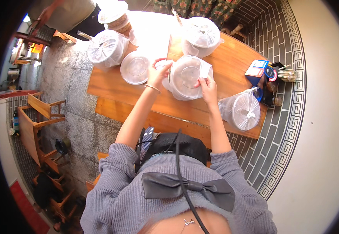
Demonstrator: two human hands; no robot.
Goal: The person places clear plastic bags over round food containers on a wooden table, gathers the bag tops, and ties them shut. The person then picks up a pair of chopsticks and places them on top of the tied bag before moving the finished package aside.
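Observation:
A round lidded plastic container (186, 76) stands in a clear plastic bag (207, 69) on the wooden table (228, 70). My right hand (208, 87) pinches the bag's edge at the container's right side. At the left side, my left hand (159, 71) has its fingers on thin white plastic, which looks like the other side of the bag. Left of that hand lies a round translucent lidded container (135, 67). Knotted bags with round containers stand behind (202, 34), at the far left (103, 48) and at the right front (245, 111).
Stacked food containers (114, 17) stand at the back left, near a person's hand (45, 16). Along the brick-patterned wall are a sign with printed codes (257, 68), a holder of toothpicks or sticks (287, 75) and a small jar (277, 101). A bench (157, 122) runs along the near side.

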